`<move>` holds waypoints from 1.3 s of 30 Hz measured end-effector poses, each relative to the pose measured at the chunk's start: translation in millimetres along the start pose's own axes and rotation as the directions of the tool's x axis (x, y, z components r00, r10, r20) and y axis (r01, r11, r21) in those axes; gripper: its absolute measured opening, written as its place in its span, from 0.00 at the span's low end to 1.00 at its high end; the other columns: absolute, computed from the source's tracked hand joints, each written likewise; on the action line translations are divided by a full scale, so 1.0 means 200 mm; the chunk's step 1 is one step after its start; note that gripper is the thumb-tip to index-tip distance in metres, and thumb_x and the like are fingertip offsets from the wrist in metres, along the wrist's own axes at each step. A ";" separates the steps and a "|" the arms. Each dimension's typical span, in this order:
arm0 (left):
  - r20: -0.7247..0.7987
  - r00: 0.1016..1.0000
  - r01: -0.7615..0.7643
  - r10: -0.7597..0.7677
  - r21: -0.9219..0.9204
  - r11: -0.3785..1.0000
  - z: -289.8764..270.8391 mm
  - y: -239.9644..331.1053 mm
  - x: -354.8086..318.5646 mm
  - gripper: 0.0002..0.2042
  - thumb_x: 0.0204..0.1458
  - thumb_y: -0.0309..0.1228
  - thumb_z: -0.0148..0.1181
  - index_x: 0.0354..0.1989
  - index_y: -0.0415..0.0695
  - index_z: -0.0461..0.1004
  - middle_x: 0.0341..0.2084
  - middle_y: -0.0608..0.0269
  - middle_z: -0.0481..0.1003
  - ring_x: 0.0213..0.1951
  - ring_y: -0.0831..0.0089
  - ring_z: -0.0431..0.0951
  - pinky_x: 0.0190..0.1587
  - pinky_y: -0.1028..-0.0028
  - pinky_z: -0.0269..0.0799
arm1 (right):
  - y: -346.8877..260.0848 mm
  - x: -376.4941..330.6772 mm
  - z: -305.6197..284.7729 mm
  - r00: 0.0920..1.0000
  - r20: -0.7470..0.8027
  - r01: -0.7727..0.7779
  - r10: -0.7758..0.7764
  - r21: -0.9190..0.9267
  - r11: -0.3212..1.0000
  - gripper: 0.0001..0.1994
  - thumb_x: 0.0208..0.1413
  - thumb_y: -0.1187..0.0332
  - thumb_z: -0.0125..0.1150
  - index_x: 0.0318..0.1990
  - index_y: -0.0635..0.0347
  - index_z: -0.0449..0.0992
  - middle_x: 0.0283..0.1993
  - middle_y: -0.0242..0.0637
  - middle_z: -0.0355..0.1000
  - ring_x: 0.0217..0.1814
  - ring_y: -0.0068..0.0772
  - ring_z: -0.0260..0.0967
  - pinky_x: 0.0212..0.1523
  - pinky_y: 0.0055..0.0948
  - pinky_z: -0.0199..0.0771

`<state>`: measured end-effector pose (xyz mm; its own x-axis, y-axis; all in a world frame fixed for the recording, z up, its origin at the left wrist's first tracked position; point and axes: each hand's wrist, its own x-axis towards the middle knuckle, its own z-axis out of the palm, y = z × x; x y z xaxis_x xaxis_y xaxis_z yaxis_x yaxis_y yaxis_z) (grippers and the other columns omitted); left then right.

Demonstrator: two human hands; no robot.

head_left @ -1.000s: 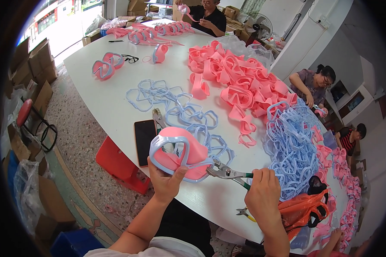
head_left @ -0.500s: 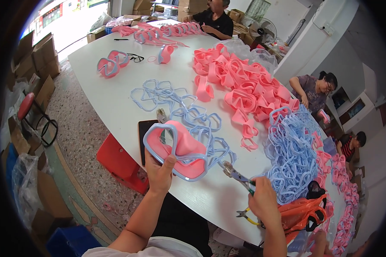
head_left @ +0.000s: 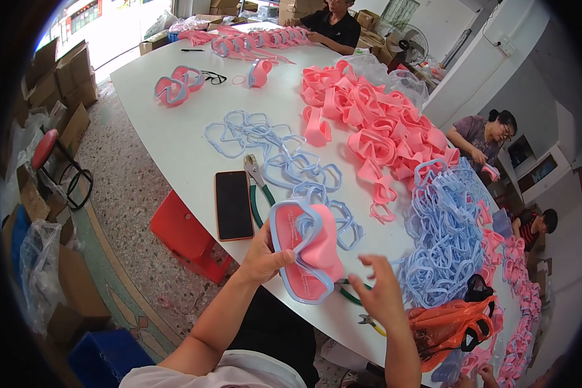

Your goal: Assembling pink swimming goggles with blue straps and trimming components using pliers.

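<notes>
My left hand (head_left: 265, 258) grips a pink diving mask skirt with a light blue frame (head_left: 326, 249) by its left rim, thumb across the front. The mask is held tilted, above the near table edge. My right hand (head_left: 381, 291) is open and holds nothing; its fingers are spread just right of the mask. Green-handled pliers (head_left: 352, 295) lie on the table between the mask and that hand, partly hidden. Left of the mask lie a second pair of green-handled pliers (head_left: 253, 174) and a black phone (head_left: 234, 205). Yellow-handled cutters (head_left: 372, 322) rest below my right hand.
Loose blue frames (head_left: 297, 165) lie beyond the mask. A pink skirt pile (head_left: 375, 123), a blue frame heap (head_left: 443, 239) and an orange bag (head_left: 446, 330) stand on the right. A red stool (head_left: 187, 233) is beside the table (head_left: 155, 136). Other people sit around it.
My right hand has let go of its green-handled pliers and opened. The mask has turned and shifted right in my left hand, uncovering the phone and the other pliers.
</notes>
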<state>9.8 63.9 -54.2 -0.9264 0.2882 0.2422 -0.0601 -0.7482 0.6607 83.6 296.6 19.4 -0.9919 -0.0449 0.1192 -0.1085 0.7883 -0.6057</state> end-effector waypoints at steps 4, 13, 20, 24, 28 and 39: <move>0.083 0.995 0.043 -0.050 0.086 0.995 0.02 -0.03 0.00 0.43 0.42 0.41 0.75 0.64 0.40 0.55 0.55 0.59 0.67 0.57 0.70 0.69 0.60 0.67 0.65 | -0.25 0.09 -0.10 0.992 0.077 0.034 -0.098 0.590 0.806 0.19 0.53 0.61 0.66 0.47 0.62 0.72 0.45 0.37 0.71 0.46 0.32 0.69 0.45 0.27 0.69; 0.098 0.993 0.045 -0.063 0.176 0.983 0.07 -0.01 -0.02 0.41 0.43 0.39 0.75 0.63 0.41 0.57 0.52 0.60 0.69 0.54 0.72 0.70 0.58 0.69 0.66 | -0.24 0.12 -0.04 0.984 0.173 -0.075 -0.038 0.601 0.796 0.13 0.49 0.63 0.69 0.28 0.62 0.72 0.23 0.31 0.69 0.26 0.22 0.64 0.33 0.23 0.65; 0.118 0.993 -0.011 -0.025 0.292 0.956 0.11 -0.06 -0.01 0.41 0.44 0.35 0.74 0.64 0.40 0.55 0.50 0.61 0.69 0.50 0.75 0.71 0.54 0.72 0.68 | -0.25 0.18 -0.02 0.942 -0.198 0.192 -0.272 -0.351 0.917 0.13 0.40 0.69 0.68 0.22 0.62 0.66 0.15 0.40 0.64 0.16 0.34 0.61 0.29 0.29 0.68; 0.070 0.997 0.006 -0.025 0.253 0.967 0.11 -0.06 0.00 0.41 0.45 0.33 0.73 0.64 0.40 0.54 0.51 0.61 0.68 0.51 0.75 0.70 0.54 0.71 0.68 | -0.28 0.17 -0.05 0.990 -0.137 0.021 -0.031 -0.080 0.997 0.11 0.45 0.68 0.69 0.30 0.62 0.72 0.24 0.37 0.69 0.22 0.30 0.64 0.28 0.29 0.67; 0.029 0.999 0.016 -0.025 0.287 0.958 0.10 -0.08 -0.02 0.40 0.45 0.32 0.73 0.64 0.40 0.54 0.51 0.59 0.68 0.52 0.73 0.69 0.55 0.69 0.68 | -0.36 0.05 -0.07 0.963 -0.251 0.128 -0.094 0.123 0.984 0.12 0.51 0.68 0.67 0.40 0.63 0.75 0.34 0.37 0.72 0.27 0.25 0.66 0.29 0.26 0.67; 0.066 0.995 -0.097 0.074 0.510 0.855 0.18 -0.19 -0.03 0.31 0.49 0.30 0.69 0.58 0.37 0.57 0.48 0.59 0.69 0.50 0.73 0.72 0.53 0.71 0.69 | -0.24 0.06 0.11 0.971 -0.235 0.023 0.048 0.290 0.957 0.11 0.54 0.71 0.62 0.43 0.67 0.73 0.33 0.43 0.76 0.29 0.37 0.76 0.32 0.30 0.75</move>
<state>30.8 111.2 -55.6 -0.9019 0.2710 0.3364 0.2279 -0.3630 0.9035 76.5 243.9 32.9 -0.9524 0.1388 0.2715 -0.1457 0.5749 -0.8052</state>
